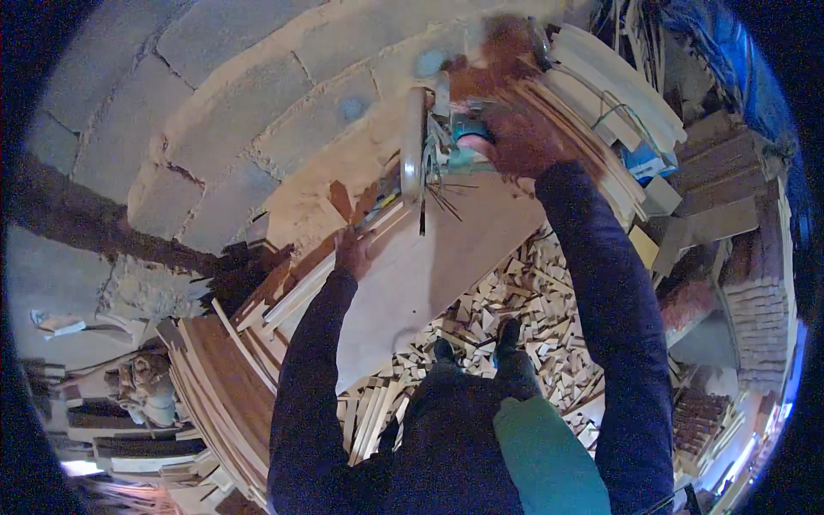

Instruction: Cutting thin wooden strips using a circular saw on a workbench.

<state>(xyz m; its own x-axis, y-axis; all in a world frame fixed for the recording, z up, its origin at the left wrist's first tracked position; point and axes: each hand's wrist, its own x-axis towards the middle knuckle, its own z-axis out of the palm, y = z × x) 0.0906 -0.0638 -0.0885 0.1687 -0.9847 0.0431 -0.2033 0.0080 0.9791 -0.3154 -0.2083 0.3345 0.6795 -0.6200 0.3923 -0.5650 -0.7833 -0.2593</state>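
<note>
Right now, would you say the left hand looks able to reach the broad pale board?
Yes, most likely: the left hand is at the broad pale board's upper-left edge, with nothing visible blocking its nearby surface.

Uneven, warm light falls across a block wall [232,94], bowed by fisheye distortion, in a dim, grainy workshop. Blur smears the right hand [524,144], a soft shadow crosses a pale board [378,300], and glare whitens the lower edges.
</note>
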